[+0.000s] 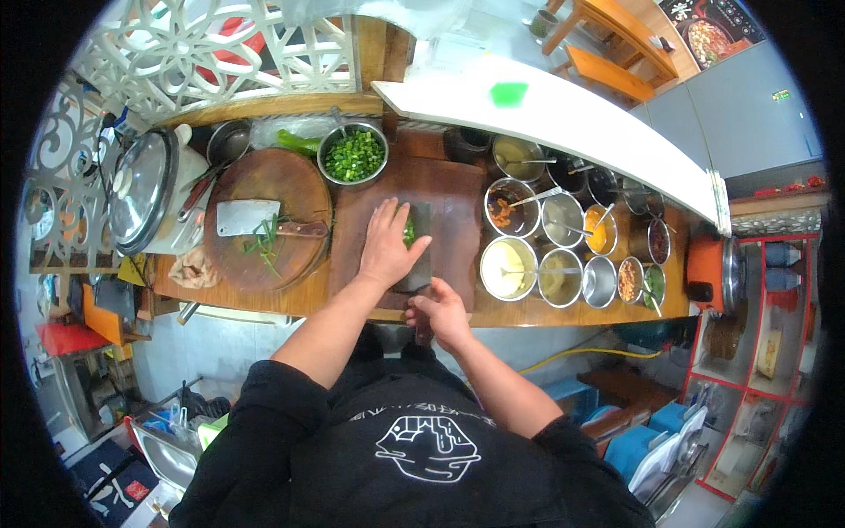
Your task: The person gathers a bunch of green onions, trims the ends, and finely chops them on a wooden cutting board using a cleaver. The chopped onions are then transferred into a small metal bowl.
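Observation:
My right hand (440,314) is closed round the handle of a cleaver (421,273) at the front edge of the dark rectangular cutting board (352,198). The blade points away from me over the board. My left hand (390,242) lies outstretched beside and partly over the blade, thumb spread to the right. A bit of chopped green onion (409,231) shows between my left fingers and the blade; how much lies beneath the hand is hidden. Beyond the hands, a metal bowl (353,153) holds chopped green onions.
At left, a round chopping block (268,176) carries a second cleaver (248,218) and green scraps (264,246). A lidded pot (145,194) stands further left. Several metal bowls of seasonings (509,267) with spoons crowd the right, below a white ledge (572,132).

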{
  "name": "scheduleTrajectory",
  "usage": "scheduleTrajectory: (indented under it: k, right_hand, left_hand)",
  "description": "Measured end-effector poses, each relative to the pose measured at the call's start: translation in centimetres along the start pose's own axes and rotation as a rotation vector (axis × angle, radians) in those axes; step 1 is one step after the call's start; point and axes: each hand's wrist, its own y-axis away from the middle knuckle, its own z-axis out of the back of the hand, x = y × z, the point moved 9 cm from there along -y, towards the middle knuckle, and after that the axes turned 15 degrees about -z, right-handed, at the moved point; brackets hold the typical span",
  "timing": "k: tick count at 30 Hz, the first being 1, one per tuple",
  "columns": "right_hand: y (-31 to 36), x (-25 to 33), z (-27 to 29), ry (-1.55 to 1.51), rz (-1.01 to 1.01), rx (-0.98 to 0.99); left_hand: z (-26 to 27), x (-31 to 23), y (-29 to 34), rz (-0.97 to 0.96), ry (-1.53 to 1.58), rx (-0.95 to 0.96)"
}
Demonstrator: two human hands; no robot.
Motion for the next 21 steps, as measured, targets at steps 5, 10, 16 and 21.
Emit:
scheduleTrajectory:
  k: [5,10,16,21]
  right_hand:
    - [-0.1,-0.9,-1.9,-0.041,-0.066,0.112]
    - [1.4,-0.3,-1.8,-0.022,-0.078,0.148]
    - [3.4,6.0,-5.8,0.043,0.03,0.204]
    - [1.6,11.2,-10.2,-0.003,0.034,0.244]
  left_hand:
    - [0.1,0.2,1.4,0.072,0.064,-0.184]
    - [1.2,-0.9,1.7,0.108,0.068,-0.256]
    - [8.1,-2.6,-3.6,0.024,-0.009,-0.382]
    - [11.2,0.6,-8.3,0.068,-0.04,-0.388]
